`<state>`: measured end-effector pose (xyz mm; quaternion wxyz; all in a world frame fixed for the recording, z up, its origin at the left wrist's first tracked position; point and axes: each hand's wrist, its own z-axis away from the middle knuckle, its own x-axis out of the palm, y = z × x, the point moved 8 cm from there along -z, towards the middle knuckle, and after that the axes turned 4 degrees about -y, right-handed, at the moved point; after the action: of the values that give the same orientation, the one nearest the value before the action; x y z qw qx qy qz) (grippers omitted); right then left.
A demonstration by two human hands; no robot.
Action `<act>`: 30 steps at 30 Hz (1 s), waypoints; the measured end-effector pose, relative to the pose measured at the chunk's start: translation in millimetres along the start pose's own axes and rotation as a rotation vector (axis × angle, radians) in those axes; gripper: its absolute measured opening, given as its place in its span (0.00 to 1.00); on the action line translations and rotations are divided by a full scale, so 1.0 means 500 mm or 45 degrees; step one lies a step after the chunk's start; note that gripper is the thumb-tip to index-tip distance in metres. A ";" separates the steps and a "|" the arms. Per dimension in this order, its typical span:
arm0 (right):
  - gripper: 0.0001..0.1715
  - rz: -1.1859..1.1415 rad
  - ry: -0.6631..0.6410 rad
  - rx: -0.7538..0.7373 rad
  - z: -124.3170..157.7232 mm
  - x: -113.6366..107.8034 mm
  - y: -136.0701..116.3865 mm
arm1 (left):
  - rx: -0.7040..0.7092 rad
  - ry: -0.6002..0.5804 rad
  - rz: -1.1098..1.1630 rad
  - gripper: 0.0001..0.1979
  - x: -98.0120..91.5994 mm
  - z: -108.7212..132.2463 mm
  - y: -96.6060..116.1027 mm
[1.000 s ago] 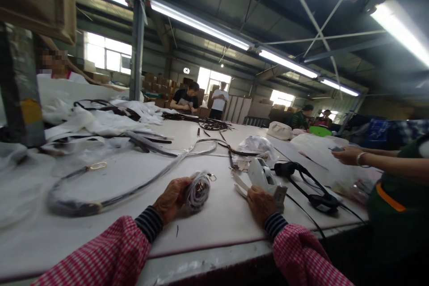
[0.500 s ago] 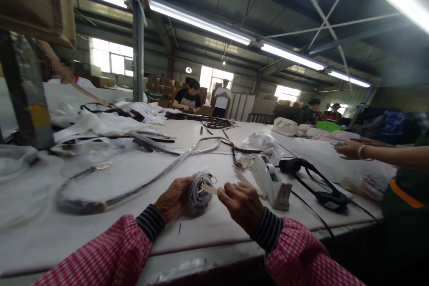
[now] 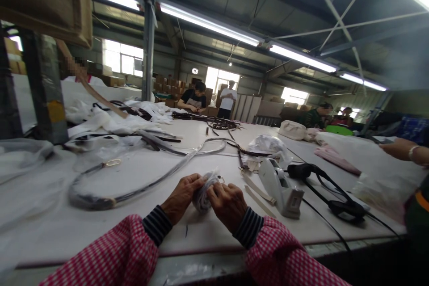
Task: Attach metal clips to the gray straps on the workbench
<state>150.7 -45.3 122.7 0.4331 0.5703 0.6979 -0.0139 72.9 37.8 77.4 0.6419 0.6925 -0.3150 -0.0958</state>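
Note:
A grey strap wound into a plastic-wrapped coil (image 3: 202, 197) is held just above the white table, between my two hands. My left hand (image 3: 182, 197) grips its left side, thumb and fingers pressed near the top. On the opposite side, my right hand (image 3: 229, 205) is closed with its fingertips against the coil; whatever lies under those fingers is hidden. A small metal ring (image 3: 221, 179) shows at the coil's upper right. Further left lies a long plastic-wrapped strap (image 3: 157, 182) with a gold-coloured oval ring (image 3: 112, 162) at its end.
Right of my hands stand a tape dispenser (image 3: 280, 190) and a black headband-like device (image 3: 330, 194) with a cable. Beige strips (image 3: 259, 193) lie beside the dispenser. Dark straps (image 3: 223, 123) and white wrapping (image 3: 100, 124) cover the far side. Another person's hand (image 3: 398, 148) reaches in at right.
My right hand has moved left onto the coil; the pale strip that stretched from it to the coil is now out of sight. The view has shifted slightly, and the other person's hand appears further right.

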 end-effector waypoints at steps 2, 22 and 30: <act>0.11 -0.035 0.011 0.012 0.008 -0.003 -0.002 | 0.074 0.047 -0.260 0.19 -0.007 0.005 0.023; 0.06 -0.607 0.011 0.186 0.084 0.048 0.003 | 0.381 -0.117 -1.913 0.05 0.061 0.020 -0.010; 0.08 -0.453 0.074 0.183 0.083 0.074 -0.015 | 0.533 -0.077 -1.520 0.07 0.022 0.014 -0.025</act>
<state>170.2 -40.1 70.1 0.3615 0.4677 0.7971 -0.1236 81.5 25.5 67.2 0.3196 0.8568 0.0956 -0.3933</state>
